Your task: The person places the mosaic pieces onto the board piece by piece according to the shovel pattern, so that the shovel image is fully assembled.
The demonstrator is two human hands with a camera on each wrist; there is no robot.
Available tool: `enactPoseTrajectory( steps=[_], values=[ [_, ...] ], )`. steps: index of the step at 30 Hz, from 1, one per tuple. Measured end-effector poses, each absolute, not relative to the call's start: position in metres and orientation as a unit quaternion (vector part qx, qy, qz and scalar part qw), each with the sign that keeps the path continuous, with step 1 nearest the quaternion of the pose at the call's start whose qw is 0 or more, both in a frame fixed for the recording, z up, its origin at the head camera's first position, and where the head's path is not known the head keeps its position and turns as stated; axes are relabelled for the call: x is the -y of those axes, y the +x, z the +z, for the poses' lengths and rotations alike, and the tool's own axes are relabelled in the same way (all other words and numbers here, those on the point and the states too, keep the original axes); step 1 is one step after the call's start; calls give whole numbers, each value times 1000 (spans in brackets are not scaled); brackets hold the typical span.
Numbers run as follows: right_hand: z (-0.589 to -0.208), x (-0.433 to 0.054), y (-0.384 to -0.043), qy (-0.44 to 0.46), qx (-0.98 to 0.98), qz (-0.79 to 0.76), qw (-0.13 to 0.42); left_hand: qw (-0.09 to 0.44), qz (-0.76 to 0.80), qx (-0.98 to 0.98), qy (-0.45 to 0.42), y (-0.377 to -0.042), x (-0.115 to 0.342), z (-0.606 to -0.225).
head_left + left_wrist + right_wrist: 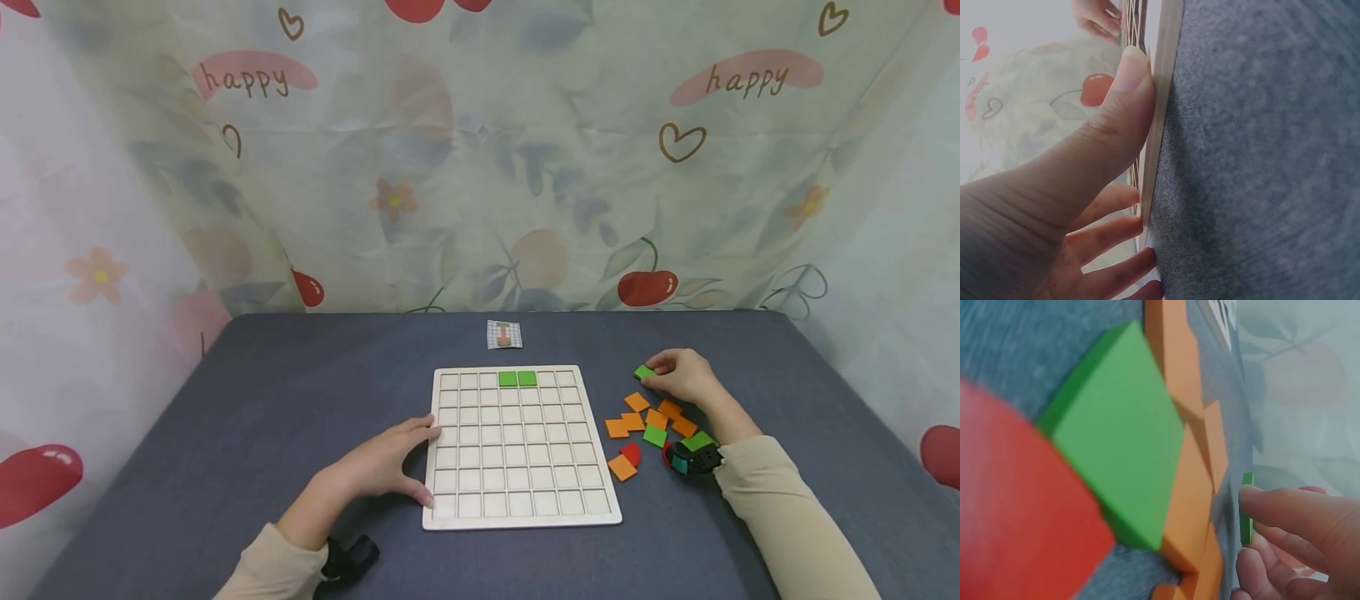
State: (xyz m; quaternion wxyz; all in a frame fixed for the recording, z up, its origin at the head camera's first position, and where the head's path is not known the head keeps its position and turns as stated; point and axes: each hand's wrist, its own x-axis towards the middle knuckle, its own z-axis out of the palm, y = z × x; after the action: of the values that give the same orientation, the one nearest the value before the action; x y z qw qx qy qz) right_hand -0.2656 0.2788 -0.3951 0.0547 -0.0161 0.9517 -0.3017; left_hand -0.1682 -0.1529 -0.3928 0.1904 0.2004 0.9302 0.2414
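A pale wooden grid board [522, 527] lies in the middle of the table, with two green square tiles [517, 379] side by side in its top row. My left hand [378, 462] rests against the board's left edge, thumb and fingers spread along it; in the left wrist view the thumb [1132, 81] lies on the rim. My right hand [684, 377] pinches a green tile [643, 372] between thumb and fingers, just beyond the loose tiles. The right wrist view shows that tile [1247, 509] edge-on at the fingertips.
Right of the board lies a loose heap of orange tiles [637, 402], a few green tiles [655, 437] and red pieces [631, 453]. Behind the board lies a small picture card [504, 335]. A patterned curtain [480, 167] hangs at the table's back.
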Motion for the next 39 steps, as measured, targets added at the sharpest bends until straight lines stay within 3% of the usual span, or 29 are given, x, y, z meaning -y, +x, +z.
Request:
enactPoseTrajectory(
  steps=[39],
  values=[
    [-380,-190,-261,-162,-930,-326,53,191,243,-926,216,-169,154,-393]
  ],
)
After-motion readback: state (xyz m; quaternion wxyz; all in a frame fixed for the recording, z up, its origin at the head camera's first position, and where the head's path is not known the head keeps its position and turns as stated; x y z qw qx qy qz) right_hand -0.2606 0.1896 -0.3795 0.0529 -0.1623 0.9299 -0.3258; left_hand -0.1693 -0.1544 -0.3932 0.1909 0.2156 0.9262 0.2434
